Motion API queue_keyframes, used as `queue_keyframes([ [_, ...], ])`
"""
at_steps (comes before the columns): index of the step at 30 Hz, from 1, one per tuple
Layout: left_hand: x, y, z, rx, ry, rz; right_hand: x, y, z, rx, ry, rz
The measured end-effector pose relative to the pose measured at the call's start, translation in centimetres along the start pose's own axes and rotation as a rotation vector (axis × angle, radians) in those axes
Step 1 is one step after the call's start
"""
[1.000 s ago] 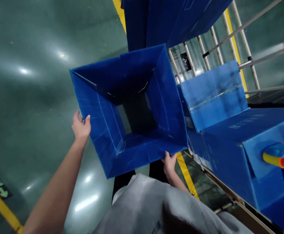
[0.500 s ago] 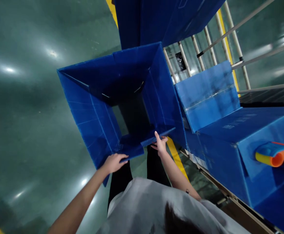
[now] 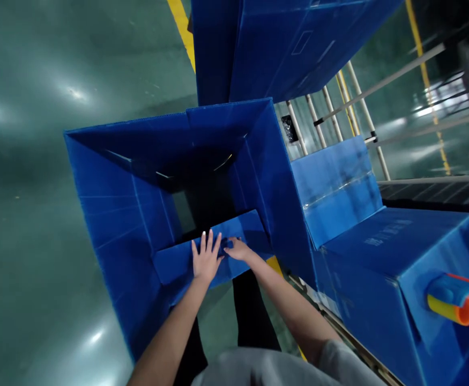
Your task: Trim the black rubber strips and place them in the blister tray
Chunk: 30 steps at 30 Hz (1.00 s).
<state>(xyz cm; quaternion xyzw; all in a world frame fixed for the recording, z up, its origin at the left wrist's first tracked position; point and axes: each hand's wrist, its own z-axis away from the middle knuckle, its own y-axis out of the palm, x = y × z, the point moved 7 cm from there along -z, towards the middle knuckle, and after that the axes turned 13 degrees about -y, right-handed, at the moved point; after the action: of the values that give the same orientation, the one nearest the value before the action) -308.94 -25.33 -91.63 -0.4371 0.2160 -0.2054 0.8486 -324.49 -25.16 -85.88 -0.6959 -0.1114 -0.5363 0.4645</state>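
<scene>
A big blue corrugated-plastic box (image 3: 109,214) stands in front of my legs with its top open. Its near side shows two folded flaps, a left flap (image 3: 173,262) and a right flap (image 3: 250,228), which meet around the middle. My left hand (image 3: 206,261) lies on the near flaps with fingers spread, pointing into the box. Just to its right, my right hand (image 3: 240,250) has its fingers curled in at a small dark spot on the flap, seemingly gripping it there. Part of that grip is hidden.
Another blue box (image 3: 282,48) stands beyond the open one. On the right, a blue box (image 3: 363,257) with a raised flap (image 3: 334,182) carries an orange, blue and yellow tube-shaped piece (image 3: 457,300). Behind it is a rack of pale bars (image 3: 330,110). Yellow lines (image 3: 184,35) mark the green floor.
The near flaps have swung up and inward. My left hand moved from the left flap's edge to lie spread near the middle, while my right hand shifted left beside it.
</scene>
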Motion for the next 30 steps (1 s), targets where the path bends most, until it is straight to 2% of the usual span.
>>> queue_keyframes([
  [2, -0.4, 2.4, 0.0, 0.039, 0.023, 0.016, 0.6, 0.9, -4.1, 0.087, -0.062, 0.100],
  [4, -0.8, 4.3, 0.0, 0.059, 0.040, 0.022, 1.9, 1.2, -9.4, 0.155, -0.116, 0.188],
  [6, -1.0, 5.8, -0.2, 0.073, 0.033, 0.010, 4.2, 1.1, -15.5, 0.193, -0.192, 0.260],
  [9, -0.8, 7.4, -1.1, 0.108, 0.027, 0.000, 8.7, 0.7, -24.2, 0.152, -0.367, 0.318],
  [11, -0.4, 8.3, -1.8, 0.123, 0.038, 0.030, 11.6, 0.9, -27.8, 0.136, -0.596, 0.432],
  [12, -0.2, 8.6, -2.1, 0.128, 0.042, 0.046, 12.2, 1.1, -28.6, 0.133, -0.658, 0.448],
  [15, 0.2, 9.4, -2.7, 0.138, 0.048, 0.061, 11.7, 1.2, -27.9, 0.120, -0.707, 0.498],
  [19, -0.2, 10.2, -2.3, 0.171, 0.077, 0.061, 9.7, 0.4, -23.2, 0.113, -0.666, 0.519],
  [21, -0.4, 10.4, -1.9, 0.179, 0.090, 0.065, 9.5, 0.0, -21.9, 0.095, -0.653, 0.521],
  [24, -0.6, 10.5, -1.4, 0.171, 0.108, 0.059, 10.5, 0.0, -22.8, 0.057, -0.585, 0.567],
  [26, -0.7, 10.6, -1.2, 0.172, 0.110, 0.057, 11.9, 0.7, -24.0, 0.063, -0.561, 0.639],
  [30, -0.9, 10.7, -1.1, 0.199, 0.122, 0.063, 14.8, 3.8, -24.6, 0.175, -0.675, 0.698],
])
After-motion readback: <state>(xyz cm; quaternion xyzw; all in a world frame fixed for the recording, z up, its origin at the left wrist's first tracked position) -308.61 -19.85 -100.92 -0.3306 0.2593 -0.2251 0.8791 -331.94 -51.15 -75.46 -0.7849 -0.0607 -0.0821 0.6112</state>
